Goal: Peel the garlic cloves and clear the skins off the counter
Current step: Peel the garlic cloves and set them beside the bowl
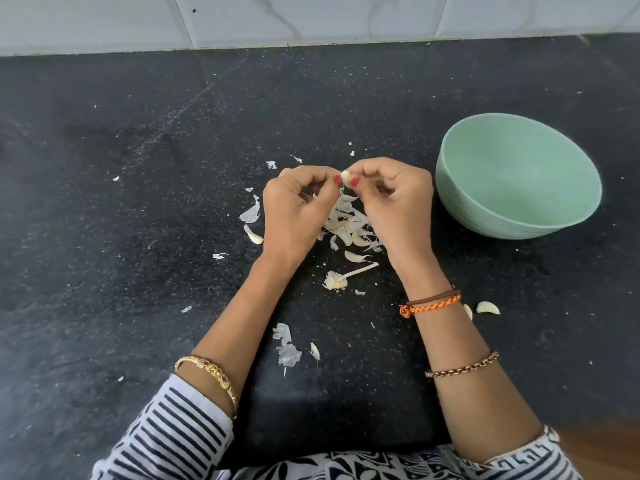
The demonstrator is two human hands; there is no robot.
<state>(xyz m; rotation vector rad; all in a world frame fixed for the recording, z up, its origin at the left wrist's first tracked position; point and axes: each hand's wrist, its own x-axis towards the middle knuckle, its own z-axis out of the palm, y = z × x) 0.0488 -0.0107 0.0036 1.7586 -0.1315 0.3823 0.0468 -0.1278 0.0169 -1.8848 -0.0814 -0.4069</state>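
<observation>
Hands: left hand point(294, 206) and right hand point(398, 202) both pinch one garlic clove point(345, 177) above the counter point(104, 168).
Around: one green bowl point(519, 174) at right; skins point(346, 223) piled beneath the hands.
Count: two cloves point(487, 307) by the right wrist.
Hidden: pile partly covered.

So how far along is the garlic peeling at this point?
Partly done. Done: a pile of skins lies under the hands, and the bare stem lies nearby. In hand: the left hand and right hand pinch one clove. Left: the green bowl looks empty, a loose clove lies on the counter, and the skins are not cleared.
</observation>
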